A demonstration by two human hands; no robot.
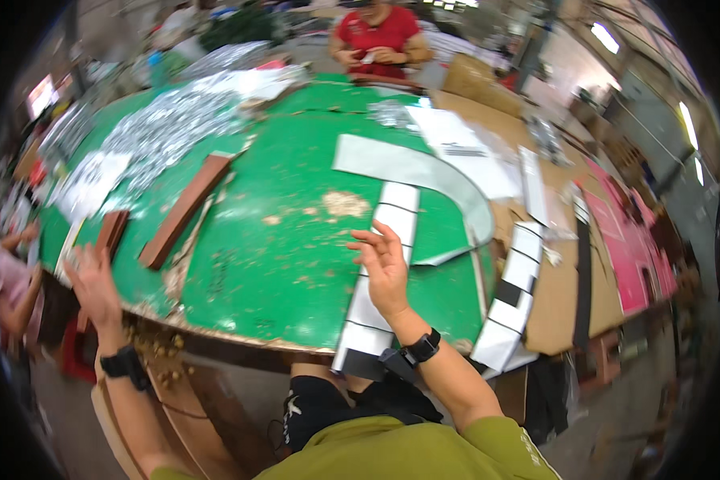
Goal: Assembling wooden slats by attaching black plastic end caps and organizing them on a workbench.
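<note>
My left hand (94,286) is raised at the left edge of the green table (272,208), fingers spread and nothing in them. Just beyond it lies a short reddish-brown strip (114,230); a longer brown strip (186,210) lies to its right. My right hand (384,270), also empty with its fingers apart, hovers over a long white strip with black cross lines (368,304) and a black end. Whether it touches the strip I cannot tell. Past this hand, a pale curved strip (424,170) crosses the far end of the white one.
Silvery plastic wrapping (176,120) is heaped at the far left. Brown cardboard (568,296) on the right carries another lined white strip (514,288) and a black strip (582,280). A person in red (380,44) works across the table; another person (12,276) is at the left.
</note>
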